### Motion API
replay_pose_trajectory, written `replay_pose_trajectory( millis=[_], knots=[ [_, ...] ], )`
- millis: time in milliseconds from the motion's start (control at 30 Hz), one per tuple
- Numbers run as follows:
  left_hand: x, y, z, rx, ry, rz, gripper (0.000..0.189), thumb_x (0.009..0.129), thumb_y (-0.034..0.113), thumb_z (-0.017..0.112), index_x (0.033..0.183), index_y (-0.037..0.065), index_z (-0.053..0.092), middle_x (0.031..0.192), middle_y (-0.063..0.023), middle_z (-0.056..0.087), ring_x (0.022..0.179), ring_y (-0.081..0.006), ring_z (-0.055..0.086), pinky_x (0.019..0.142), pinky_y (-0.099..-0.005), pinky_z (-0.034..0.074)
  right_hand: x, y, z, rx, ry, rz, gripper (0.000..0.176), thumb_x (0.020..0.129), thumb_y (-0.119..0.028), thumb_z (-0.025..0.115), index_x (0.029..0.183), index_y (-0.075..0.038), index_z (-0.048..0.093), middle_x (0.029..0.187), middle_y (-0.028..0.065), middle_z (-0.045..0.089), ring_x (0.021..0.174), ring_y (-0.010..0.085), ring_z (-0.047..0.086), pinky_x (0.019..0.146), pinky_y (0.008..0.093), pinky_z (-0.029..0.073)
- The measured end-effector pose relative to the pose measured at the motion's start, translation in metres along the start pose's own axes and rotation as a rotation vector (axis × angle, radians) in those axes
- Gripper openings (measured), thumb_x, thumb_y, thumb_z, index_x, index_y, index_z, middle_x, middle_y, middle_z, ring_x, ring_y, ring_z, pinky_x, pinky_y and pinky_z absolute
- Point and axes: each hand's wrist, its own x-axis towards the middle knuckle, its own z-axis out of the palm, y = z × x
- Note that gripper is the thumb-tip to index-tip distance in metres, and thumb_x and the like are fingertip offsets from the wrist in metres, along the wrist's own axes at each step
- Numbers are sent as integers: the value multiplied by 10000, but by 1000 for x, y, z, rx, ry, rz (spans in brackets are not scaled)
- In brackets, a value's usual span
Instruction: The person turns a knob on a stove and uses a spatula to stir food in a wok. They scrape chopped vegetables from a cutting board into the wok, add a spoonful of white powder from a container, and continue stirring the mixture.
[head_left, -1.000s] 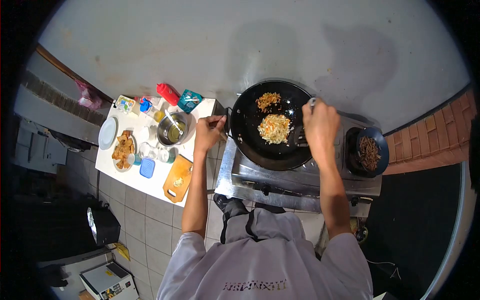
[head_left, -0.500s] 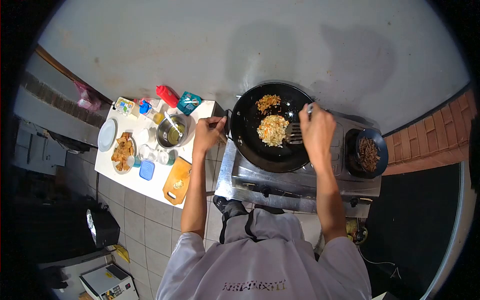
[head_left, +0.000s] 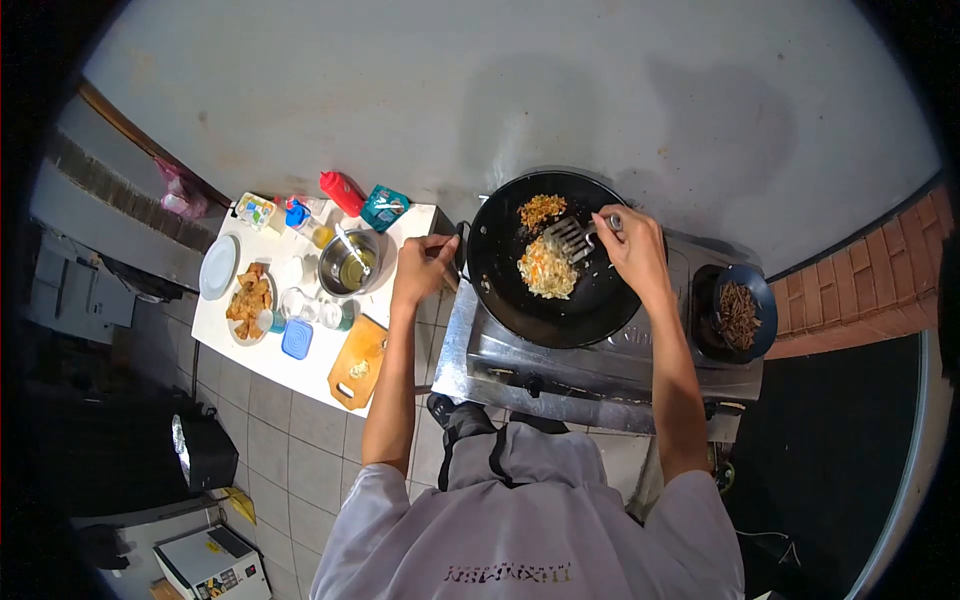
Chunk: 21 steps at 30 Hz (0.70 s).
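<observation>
A large black wok sits on the left side of the steel gas stove. My left hand is closed on the wok's left loop handle. In my right hand is a slotted metal spatula, its head at the upper right edge of a pale egg-like mound with orange bits. Just above that mound, a smaller heap of browned chopped bits lies apart in the wok.
On the right burner stands a small dark pan of brown strips. The white table at left bears a steel pot, a red bottle, a plate of fried pieces and a wooden cutting board. A wall rises behind the stove.
The spatula has moved up and left, from the mound's right side to its upper right edge, and the mound's outline has shifted. My left hand stays at the wok handle.
</observation>
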Motion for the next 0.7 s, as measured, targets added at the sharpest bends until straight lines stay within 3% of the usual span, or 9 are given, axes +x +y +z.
replay_pose_trajectory(
  millis=[67,100,233,267,467,533,600,667,700],
  knots=[
    [0,-2,0,13,20,25,285,858,221,674,925,-55,688,696,-90,666,633,-110,582,605,-275,465,-3,-15,-9,62,16,-14,183,861,-148,632,882,34,637,796,168,649,619,327,623,589,356,478],
    [0,-1,0,6,11,-6,281,858,217,674,925,-55,688,698,-91,667,637,-110,585,610,-274,468,-4,-20,-13,63,23,-23,156,856,-99,646,890,53,635,830,154,648,582,236,594,552,289,489],
    [-2,9,-2,-4,-3,-24,269,856,205,673,929,-54,689,705,-99,674,646,-110,593,616,-267,473,-11,-24,-3,97,-187,-192,170,860,-115,645,933,38,625,832,141,620,625,248,586,569,309,475],
    [-2,9,-1,-6,-8,-19,269,856,205,673,929,-54,689,705,-99,674,646,-110,593,616,-267,473,-13,-24,-6,56,-296,-81,204,858,-149,640,968,23,632,851,165,609,713,348,600,632,380,464],
    [-3,3,0,-48,17,6,280,852,215,676,922,-56,690,712,-106,679,648,-119,604,627,-273,479,-30,-40,-22,113,-139,-39,181,848,-114,646,977,12,641,825,169,590,668,322,596,605,384,454],
    [0,4,0,-18,-15,-63,288,850,221,678,925,-56,691,721,-114,682,660,-127,614,640,-277,484,-38,-34,-10,143,-176,-108,155,847,-68,652,957,37,623,812,126,596,576,214,524,526,311,420],
    [0,3,1,-18,-18,-53,287,849,220,678,929,-55,691,731,-123,686,666,-131,620,639,-277,485,-38,-24,-9,118,-193,-47,175,856,-124,636,962,14,656,797,169,620,649,302,611,599,371,465],
    [2,4,-1,-14,-10,-46,287,848,219,678,932,-54,691,741,-133,690,672,-135,627,638,-277,486,-34,-12,-10,-13,147,32,175,864,-141,621,898,26,661,705,175,628,586,308,608,564,365,461],
    [1,5,-1,-12,-14,-52,288,847,221,679,934,-53,692,756,-145,693,682,-146,637,645,-282,493,-29,-32,-23,-7,240,245,203,867,-142,598,783,37,641,604,179,607,524,324,598,521,381,447]
  ],
)
